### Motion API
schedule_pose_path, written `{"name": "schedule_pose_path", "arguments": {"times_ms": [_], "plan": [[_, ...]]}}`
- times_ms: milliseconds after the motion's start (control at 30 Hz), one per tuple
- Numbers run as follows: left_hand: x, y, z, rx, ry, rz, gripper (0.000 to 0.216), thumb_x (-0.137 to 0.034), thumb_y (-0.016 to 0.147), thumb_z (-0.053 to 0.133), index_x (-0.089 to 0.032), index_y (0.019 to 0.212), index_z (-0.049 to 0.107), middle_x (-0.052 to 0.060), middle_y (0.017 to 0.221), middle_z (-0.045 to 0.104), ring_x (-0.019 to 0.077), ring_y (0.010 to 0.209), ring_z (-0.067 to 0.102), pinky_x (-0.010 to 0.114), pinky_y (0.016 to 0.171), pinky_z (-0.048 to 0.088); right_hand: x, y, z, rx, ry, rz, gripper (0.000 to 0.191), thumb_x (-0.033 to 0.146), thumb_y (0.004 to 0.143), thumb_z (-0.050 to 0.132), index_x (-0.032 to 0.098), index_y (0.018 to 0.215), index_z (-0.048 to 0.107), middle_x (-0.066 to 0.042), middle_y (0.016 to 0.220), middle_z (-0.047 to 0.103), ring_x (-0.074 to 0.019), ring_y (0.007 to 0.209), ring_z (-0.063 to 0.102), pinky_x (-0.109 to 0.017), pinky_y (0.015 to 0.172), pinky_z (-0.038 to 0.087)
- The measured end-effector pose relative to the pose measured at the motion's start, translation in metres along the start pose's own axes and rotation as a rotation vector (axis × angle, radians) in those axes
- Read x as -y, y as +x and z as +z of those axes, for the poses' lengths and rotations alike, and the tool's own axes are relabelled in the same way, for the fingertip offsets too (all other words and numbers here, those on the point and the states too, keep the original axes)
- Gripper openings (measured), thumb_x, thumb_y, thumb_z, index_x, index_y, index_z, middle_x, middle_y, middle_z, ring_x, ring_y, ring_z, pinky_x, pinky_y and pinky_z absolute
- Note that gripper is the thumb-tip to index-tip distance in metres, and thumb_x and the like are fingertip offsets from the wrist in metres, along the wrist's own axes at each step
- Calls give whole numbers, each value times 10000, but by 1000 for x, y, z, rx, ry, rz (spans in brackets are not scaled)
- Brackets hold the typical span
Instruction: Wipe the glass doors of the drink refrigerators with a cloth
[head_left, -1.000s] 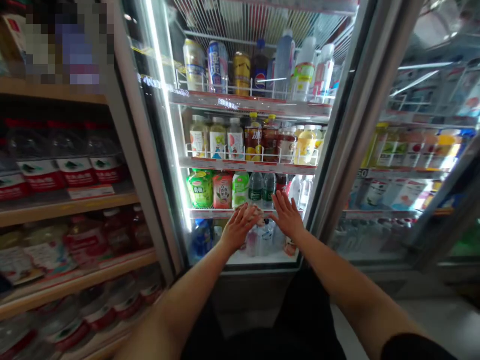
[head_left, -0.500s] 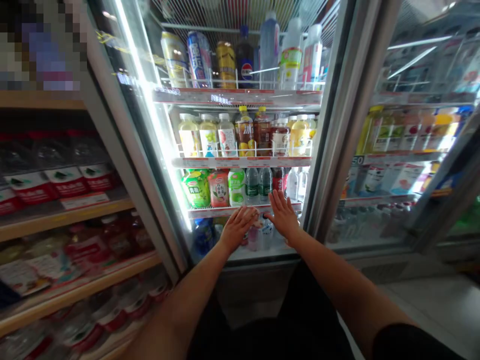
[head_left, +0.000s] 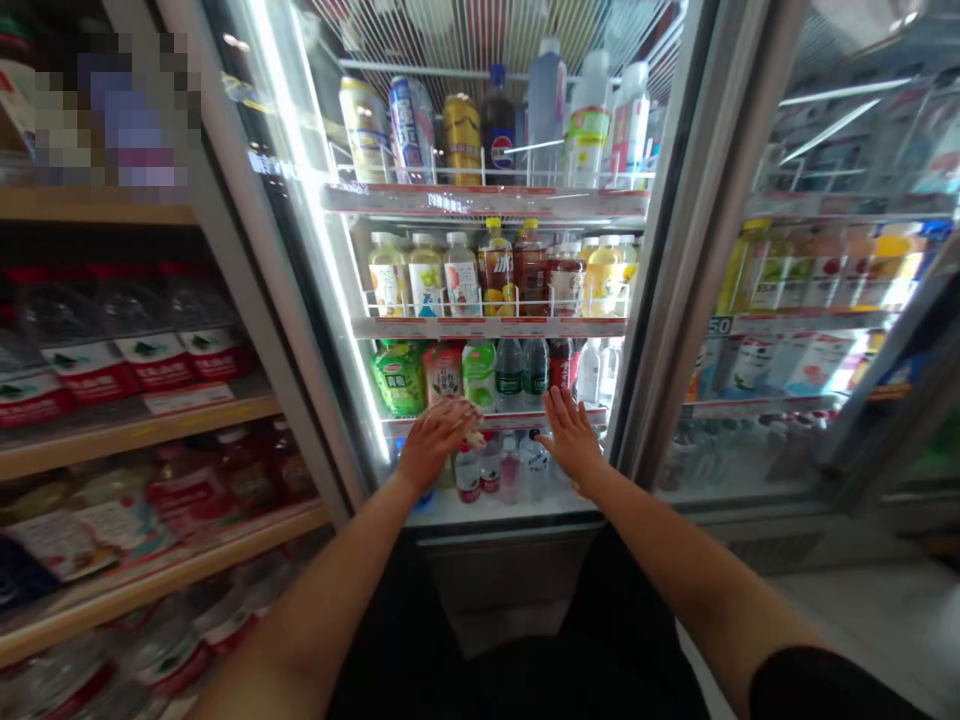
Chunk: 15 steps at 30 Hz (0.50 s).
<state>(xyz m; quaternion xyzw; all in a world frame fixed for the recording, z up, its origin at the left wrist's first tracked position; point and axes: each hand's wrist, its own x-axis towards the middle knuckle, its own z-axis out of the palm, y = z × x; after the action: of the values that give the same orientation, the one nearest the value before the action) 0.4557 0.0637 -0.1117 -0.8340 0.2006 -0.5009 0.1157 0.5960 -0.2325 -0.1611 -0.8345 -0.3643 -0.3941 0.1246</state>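
Observation:
My left hand (head_left: 433, 440) lies over a crumpled whitish cloth (head_left: 475, 432), which shows past the fingertips against the glass door (head_left: 480, 515) of a lit drinks cooler. Fingers and cloth cover part of the lower shelf edge behind. Further right, my right hand (head_left: 571, 436) is spread palm-forward with straight fingers and nothing in it; it appears to rest on the same glass. Behind the hands stand a green drink bottle (head_left: 397, 378), a red-labelled bottle (head_left: 444, 370) and small water bottles (head_left: 510, 375).
Metal door frames (head_left: 667, 250) border the glass, with another drinks cooler (head_left: 795, 270) to the right. At left, wooden shelves (head_left: 150, 455) carry rows of red-labelled water bottles (head_left: 154, 350). A pale floor (head_left: 840, 620) shows at lower right.
My left hand has slid left with the cloth, uncovering small bottles on the bottom shelf. My right hand stays in nearly the same place, and the view has shifted slightly.

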Motion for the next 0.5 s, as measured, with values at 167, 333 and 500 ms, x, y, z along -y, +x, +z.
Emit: {"name": "schedule_pose_path", "arguments": {"times_ms": [167, 333, 500], "plan": [[51, 16, -22, -131, 103, -229, 449, -175, 1071, 383, -238, 1421, 658, 140, 1467, 612, 286, 1426, 526, 516, 1188, 450, 0, 0, -13, -65, -11, -30, 896, 352, 1032, 587, 223, 1709, 13, -175, 1718, 318, -334, 1583, 342, -593, 1251, 357], [40, 6, -20, -151, 96, -309, 463, -163, 1052, 404, -258, 1425, 662, 142, 1426, 631, 286, 1410, 537, 489, 1193, 436, 16, 50, -56, -244, -8, -127, 799, 314, 1077, 492, 257, 1709, 5, -150, 1701, 372, -311, 1581, 352, -580, 1283, 291], [29, -3, -14, -117, 12, -317, 452, -174, 1038, 412, -260, 1387, 686, 123, 1388, 655, 278, 1370, 570, 460, 1176, 454, 24, 135, -113, -258, 1, -210, 752, 298, 1073, 472, 267, 1711, 77, -81, 1753, 267, -324, 1640, 169, -631, 1330, 119]]}}
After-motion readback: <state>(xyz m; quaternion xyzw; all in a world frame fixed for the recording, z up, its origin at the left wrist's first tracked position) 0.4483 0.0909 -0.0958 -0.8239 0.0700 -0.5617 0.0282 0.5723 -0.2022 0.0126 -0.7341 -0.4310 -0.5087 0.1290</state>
